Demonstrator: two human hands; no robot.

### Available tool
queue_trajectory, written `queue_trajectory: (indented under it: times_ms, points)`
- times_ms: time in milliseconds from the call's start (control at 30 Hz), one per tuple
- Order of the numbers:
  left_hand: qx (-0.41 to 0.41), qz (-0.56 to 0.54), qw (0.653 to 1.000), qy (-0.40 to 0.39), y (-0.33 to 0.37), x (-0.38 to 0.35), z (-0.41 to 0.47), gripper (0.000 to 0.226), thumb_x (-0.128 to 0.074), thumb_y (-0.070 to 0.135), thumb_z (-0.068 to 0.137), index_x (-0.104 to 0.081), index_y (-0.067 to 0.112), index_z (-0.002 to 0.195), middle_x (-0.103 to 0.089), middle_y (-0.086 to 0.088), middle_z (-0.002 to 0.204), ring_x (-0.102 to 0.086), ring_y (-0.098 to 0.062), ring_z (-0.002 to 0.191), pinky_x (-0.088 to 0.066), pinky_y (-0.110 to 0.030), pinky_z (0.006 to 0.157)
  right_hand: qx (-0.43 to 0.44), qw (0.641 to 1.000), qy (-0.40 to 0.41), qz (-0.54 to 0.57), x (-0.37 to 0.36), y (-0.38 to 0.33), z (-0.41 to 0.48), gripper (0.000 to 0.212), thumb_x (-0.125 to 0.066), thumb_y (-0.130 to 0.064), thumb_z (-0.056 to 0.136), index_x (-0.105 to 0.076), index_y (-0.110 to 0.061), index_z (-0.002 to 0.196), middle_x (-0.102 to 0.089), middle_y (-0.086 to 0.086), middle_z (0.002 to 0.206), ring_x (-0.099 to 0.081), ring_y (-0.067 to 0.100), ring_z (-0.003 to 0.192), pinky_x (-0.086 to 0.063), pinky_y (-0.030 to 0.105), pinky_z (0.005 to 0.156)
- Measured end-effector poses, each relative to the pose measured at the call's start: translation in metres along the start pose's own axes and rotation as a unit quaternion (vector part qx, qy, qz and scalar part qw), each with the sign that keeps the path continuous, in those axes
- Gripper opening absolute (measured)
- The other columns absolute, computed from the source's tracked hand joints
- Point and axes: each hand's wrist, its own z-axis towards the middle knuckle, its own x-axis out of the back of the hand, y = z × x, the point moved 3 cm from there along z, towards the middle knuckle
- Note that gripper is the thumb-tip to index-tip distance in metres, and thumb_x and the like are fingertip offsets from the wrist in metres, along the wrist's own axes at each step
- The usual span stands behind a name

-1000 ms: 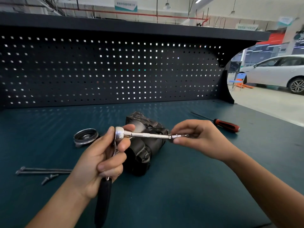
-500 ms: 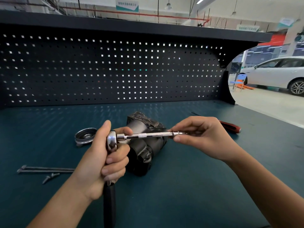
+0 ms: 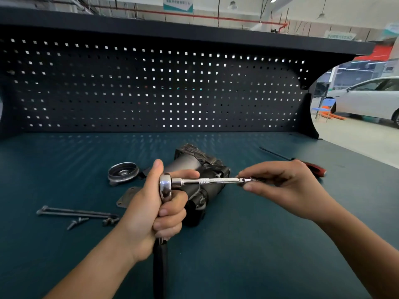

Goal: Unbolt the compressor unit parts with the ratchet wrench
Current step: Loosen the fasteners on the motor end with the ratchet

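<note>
The left grip is a fist round the ratchet wrench below its head, thumb upright, forearm rising from lower left. The right grip pinches the far end of the extension bar between thumb and fingertips, forearm reaching in from lower right.

Left hand and right hand: bare. Forearms: bare to the frame edge. Fingernails: short, plain.

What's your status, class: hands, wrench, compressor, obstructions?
Left hand grips black-handled chrome ratchet wrench; right hand pinches tip of its silver extension bar. Dark grey metal compressor unit behind, not engaged. Long steel bolts lie left, clear.
</note>
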Motion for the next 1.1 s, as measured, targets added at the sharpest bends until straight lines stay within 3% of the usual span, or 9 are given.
queue_trajectory:
  times_ms: [267, 467, 600, 700, 833, 933, 1000, 1100]
  points:
    - [0.027, -0.026, 0.999, -0.005, 0.001, 0.002, 0.001, 0.05, -0.045, 0.057, 0.071, -0.073, 0.017, 0.078, -0.023, 0.007, 0.035, -0.016, 0.0, 0.023, -0.02, -0.004, 0.031, 0.067, 0.987, -0.037, -0.139, 0.003, -0.011, 0.001, 0.02, -0.07, -0.015, 0.073, -0.073, -0.011, 0.093, -0.068, -0.017, 0.088, -0.065, -0.007, 0.077, -0.048, 0.007, 0.072]
    - [0.019, -0.074, 0.997, 0.001, 0.0, 0.005, 0.003, 0.041, -0.046, 0.04, 0.074, -0.073, 0.01, 0.068, -0.051, -0.004, 0.049, -0.021, 0.0, 0.02, -0.019, -0.003, 0.027, 0.112, 0.979, -0.039, -0.166, 0.003, -0.019, 0.004, 0.024, -0.069, -0.015, 0.075, -0.071, -0.005, 0.097, -0.068, -0.012, 0.091, -0.066, -0.003, 0.083, -0.052, 0.012, 0.076]
    - [-0.001, -0.017, 1.0, -0.001, 0.002, 0.005, 0.001, 0.04, -0.045, 0.039, 0.072, -0.073, 0.01, 0.068, -0.04, 0.0, 0.038, -0.019, -0.001, 0.021, -0.022, -0.004, 0.03, 0.109, 0.979, -0.054, -0.166, 0.003, -0.019, 0.002, 0.022, -0.07, -0.02, 0.08, -0.07, -0.005, 0.096, -0.067, -0.013, 0.09, -0.064, -0.004, 0.08, -0.05, 0.01, 0.074]
    - [-0.022, 0.02, 1.0, -0.008, 0.003, 0.003, -0.001, 0.041, -0.044, 0.04, 0.071, -0.072, 0.011, 0.067, -0.032, 0.003, 0.032, -0.017, -0.001, 0.022, -0.023, -0.004, 0.033, 0.15, 0.968, -0.061, -0.19, 0.003, -0.026, -0.004, 0.022, -0.061, -0.023, 0.084, -0.067, -0.011, 0.1, -0.068, -0.011, 0.087, -0.063, 0.0, 0.075, -0.049, 0.01, 0.071]
    - [-0.037, 0.007, 0.999, -0.002, 0.0, -0.002, -0.004, 0.041, -0.042, 0.04, 0.071, -0.072, 0.012, 0.064, -0.041, -0.002, 0.036, -0.017, -0.001, 0.021, -0.023, -0.003, 0.033, 0.168, 0.965, -0.035, -0.2, 0.008, -0.029, -0.007, 0.02, -0.059, -0.025, 0.084, -0.06, -0.02, 0.104, -0.067, -0.01, 0.088, -0.062, 0.0, 0.078, -0.047, 0.008, 0.072]
    - [-0.036, 0.004, 0.999, 0.001, -0.001, -0.004, -0.005, 0.042, -0.041, 0.039, 0.071, -0.072, 0.012, 0.062, -0.049, -0.006, 0.042, -0.018, -0.001, 0.02, -0.023, -0.003, 0.032, 0.149, 0.973, -0.031, -0.172, 0.005, -0.025, -0.008, 0.022, -0.059, -0.027, 0.085, -0.068, -0.012, 0.099, -0.068, -0.013, 0.088, -0.063, -0.004, 0.077, -0.049, 0.01, 0.07]
    - [-0.029, 0.005, 1.0, 0.003, 0.0, -0.004, -0.006, 0.042, -0.042, 0.038, 0.07, -0.072, 0.011, 0.061, -0.051, -0.008, 0.045, -0.018, -0.001, 0.02, -0.023, -0.002, 0.032, 0.112, 0.985, -0.044, -0.122, 0.004, -0.021, -0.009, 0.018, -0.063, -0.03, 0.083, -0.066, -0.019, 0.098, -0.067, -0.016, 0.091, -0.062, -0.011, 0.076, -0.048, 0.007, 0.071]
    - [-0.026, -0.002, 1.0, 0.005, 0.004, -0.005, -0.005, 0.041, -0.044, 0.037, 0.07, -0.072, 0.009, 0.063, -0.052, -0.007, 0.046, -0.018, -0.001, 0.02, -0.021, -0.003, 0.029, -0.016, 0.998, -0.04, 0.052, 0.004, -0.015, -0.005, 0.02, -0.072, -0.024, 0.07, -0.066, -0.026, 0.088, -0.07, -0.019, 0.076, -0.062, -0.008, 0.062, -0.047, 0.007, 0.062]
